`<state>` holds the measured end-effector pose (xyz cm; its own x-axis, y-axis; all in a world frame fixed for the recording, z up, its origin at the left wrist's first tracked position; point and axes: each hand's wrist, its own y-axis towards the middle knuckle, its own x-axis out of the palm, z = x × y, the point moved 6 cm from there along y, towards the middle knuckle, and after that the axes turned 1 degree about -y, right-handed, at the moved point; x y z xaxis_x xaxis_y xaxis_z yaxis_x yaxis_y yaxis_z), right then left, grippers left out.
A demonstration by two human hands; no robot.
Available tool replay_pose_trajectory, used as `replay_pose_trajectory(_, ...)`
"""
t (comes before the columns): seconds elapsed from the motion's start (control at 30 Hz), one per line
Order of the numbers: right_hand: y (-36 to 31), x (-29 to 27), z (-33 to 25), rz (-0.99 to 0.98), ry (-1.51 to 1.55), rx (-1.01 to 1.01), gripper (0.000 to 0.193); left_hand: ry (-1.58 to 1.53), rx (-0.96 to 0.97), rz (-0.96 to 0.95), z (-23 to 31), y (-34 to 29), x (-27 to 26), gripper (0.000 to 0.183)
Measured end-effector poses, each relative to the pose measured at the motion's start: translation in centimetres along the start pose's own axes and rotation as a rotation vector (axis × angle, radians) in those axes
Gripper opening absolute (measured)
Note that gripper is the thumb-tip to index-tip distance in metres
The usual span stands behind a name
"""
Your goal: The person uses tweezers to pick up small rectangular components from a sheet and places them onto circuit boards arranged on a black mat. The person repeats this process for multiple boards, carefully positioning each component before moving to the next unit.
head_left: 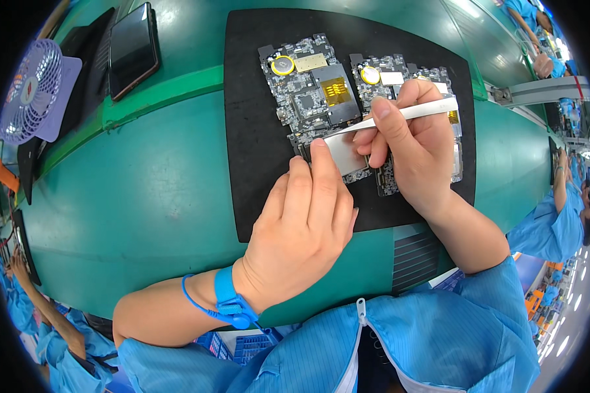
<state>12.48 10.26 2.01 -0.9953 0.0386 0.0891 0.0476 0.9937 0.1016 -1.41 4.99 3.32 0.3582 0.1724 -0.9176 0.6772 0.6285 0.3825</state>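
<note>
A pair of white tweezers (428,109) lies pinched in my right hand (418,154), the tips pointing left and down over a circuit board (301,103). This board carries a round coin cell (282,65), a yellow film patch (335,92) and a silver metal plate (347,156) on its lower part. My left hand (301,219) reaches up from below with fingers stretched out, its index fingertip touching the board near the tweezer tips. What the tips touch is too small to tell. More circuit boards (392,63) lie to the right, partly hidden behind my right hand.
The boards lie on a black mat (262,190) on a green table (137,203). A purple fan (29,92) and a phone-like dark device (131,49) are at upper left. A blue wrist strap (225,288) with a cord circles my left wrist. Other people in blue sit at both sides.
</note>
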Motion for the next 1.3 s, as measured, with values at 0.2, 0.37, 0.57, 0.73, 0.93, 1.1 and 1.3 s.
replay_pose_trajectory(0.2, -0.2, 0.4, -0.5, 0.038, -0.105, -0.013, 0.018, -0.144, 0.014, 0.006, -1.2, 0.6, -0.2, 0.049)
replay_pose_trajectory(0.37, -1.2, 0.5, -1.1, 0.013, -0.176, -0.239, 0.021, -0.132, 0.042, -0.005, -1.1, 0.6, 0.0, 0.048)
replay_pose_trajectory(0.57, -1.6, 0.9, -1.5, -0.104, -0.235, -0.376, 0.022, 0.119, 0.095, -0.007, 0.4, -0.6, 0.2, 0.049)
replay_pose_trajectory(0.73, -1.7, 1.2, -1.3, -0.104, -0.319, -0.422, 0.020, 0.136, 0.100, 0.007, 0.3, -0.6, 0.3, 0.049)
replay_pose_trajectory(0.93, -1.8, 1.1, -1.3, -0.091, -0.462, -0.450, 0.020, 0.139, 0.105, 0.006, 0.3, -0.4, 0.2, 0.049)
replay_pose_trajectory(1.1, -2.0, 0.7, -1.1, -0.110, -0.466, -0.471, 0.021, 0.139, 0.104, 0.003, 0.3, -0.4, 0.2, 0.050)
replay_pose_trajectory(1.3, -0.9, -2.6, -3.8, 0.147, 0.119, -0.147, 0.017, -0.003, 0.098, 0.024, 0.0, -0.3, -0.5, 0.046)
